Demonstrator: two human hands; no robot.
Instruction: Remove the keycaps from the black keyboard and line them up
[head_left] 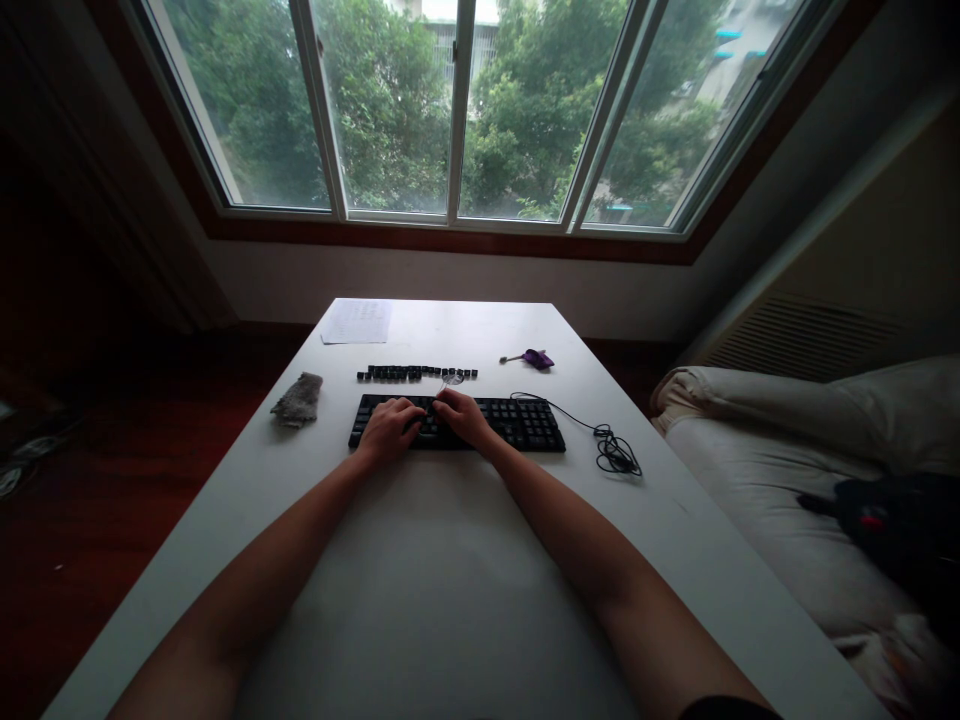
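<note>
A black keyboard [517, 425] lies on the white table in front of me. My left hand [390, 425] rests over its left part, fingers stretched out and lying on it, thumb apart. Just beside it, my right hand [461, 415] is closed over the keyboard's middle, its fingers pinching what looks like a wire keycap puller [453, 380]. The puller's thin wire end sticks up past the fingers; its other end is hidden. Behind the keyboard, several loose black keycaps [394, 373] stand in rows on the table.
A grey cloth [298, 400] lies to the left, with papers [357, 322] at the far left corner. A small brush [512, 358] and a purple item [538, 359] lie at the back right. The keyboard's coiled cable [619, 455] sits on the right of the table [450, 580].
</note>
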